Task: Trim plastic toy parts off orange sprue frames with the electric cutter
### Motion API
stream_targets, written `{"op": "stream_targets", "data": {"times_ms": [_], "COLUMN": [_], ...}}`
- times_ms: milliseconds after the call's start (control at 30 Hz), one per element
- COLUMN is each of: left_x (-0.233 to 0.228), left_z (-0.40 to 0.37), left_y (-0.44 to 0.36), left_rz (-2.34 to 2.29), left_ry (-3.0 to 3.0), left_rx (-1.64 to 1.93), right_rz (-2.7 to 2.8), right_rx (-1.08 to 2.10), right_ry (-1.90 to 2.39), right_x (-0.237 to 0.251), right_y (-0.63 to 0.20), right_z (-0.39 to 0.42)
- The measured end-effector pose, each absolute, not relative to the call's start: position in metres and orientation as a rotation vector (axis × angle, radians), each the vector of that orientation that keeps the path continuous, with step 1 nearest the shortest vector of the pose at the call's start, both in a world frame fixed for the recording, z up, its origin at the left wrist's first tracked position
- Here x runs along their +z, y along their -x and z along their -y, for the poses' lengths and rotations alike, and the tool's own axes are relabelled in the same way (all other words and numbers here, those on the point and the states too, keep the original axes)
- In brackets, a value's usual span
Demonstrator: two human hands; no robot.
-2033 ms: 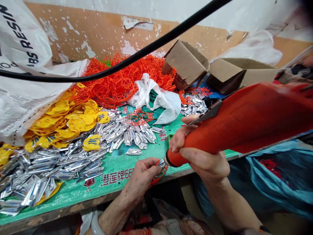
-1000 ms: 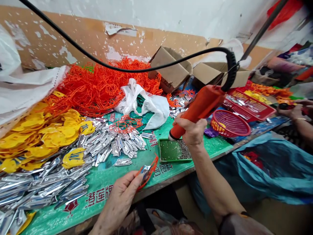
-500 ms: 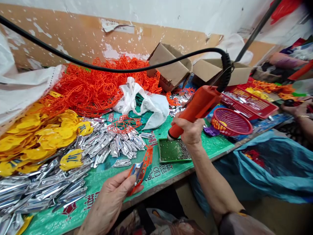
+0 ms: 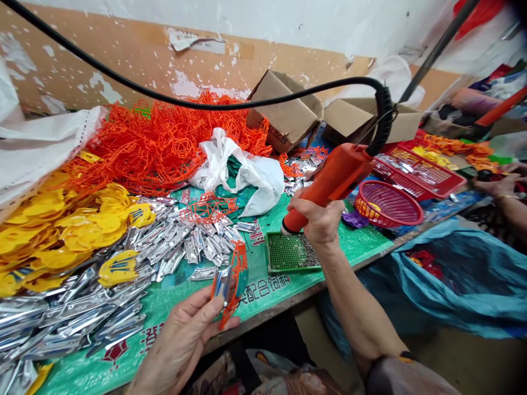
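Head view shows the right hand (image 4: pixel 322 219) wrapped around an orange corded electric screwdriver (image 4: pixel 329 184), its tip pressed down at the near-left corner of a small green perforated screw tray (image 4: pixel 290 253) on the green table mat (image 4: pixel 263 285). Fingers there are closed tight round the barrel, wrist bent, forearm rising from lower right. The left hand (image 4: pixel 187 334) pinches a small orange wire-frame piece with a silver insert (image 4: pixel 229 285) between thumb and fingertips, held upright over the table's near edge, palm toward the camera. As a judgement: the light pinch could let the insert slip from its frame, and the black cable (image 4: pixel 206 104) looping overhead could drag the tool off the tray. Silver foil pieces (image 4: pixel 102 307) and yellow plastic badges (image 4: pixel 74 225) lie to the left.
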State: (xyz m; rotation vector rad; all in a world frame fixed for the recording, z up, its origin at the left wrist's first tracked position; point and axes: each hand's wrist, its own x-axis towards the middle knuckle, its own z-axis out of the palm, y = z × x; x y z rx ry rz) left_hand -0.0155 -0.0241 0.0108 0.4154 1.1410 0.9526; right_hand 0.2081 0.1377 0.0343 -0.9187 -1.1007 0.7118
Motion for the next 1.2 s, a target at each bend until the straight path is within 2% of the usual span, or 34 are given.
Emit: {"op": "stream_targets", "data": {"times_ms": [300,600,867,1100,1200], "left_x": [0.000,0.009,0.007,0.003,0.008], "left_z": [0.019,0.018,0.018,0.019,0.020], "left_y": [0.020,0.016,0.013,0.008,0.006], "left_rz": [-1.387,-1.401,-1.442,-1.370,-1.389], "left_ry": [-0.741,-1.001,-1.432,-1.637,-1.514], "left_rx": [0.911,0.725,0.772,0.845,0.868], "right_rz": [1.096,1.064,1.104,1.053,0.994], "right_rx": [0.717,0.744,0.733,0.784,0.878], "right_ry": [0.926,0.892,0.914,0.792,0.748], "right_x": [0.035,0.036,0.032,0.065,0.088], "right_y": [-0.207,-0.205,-0.209,-0.211,-0.210], "right_z": [-0.135,-0.136,-0.142,-0.132,-0.117]}}
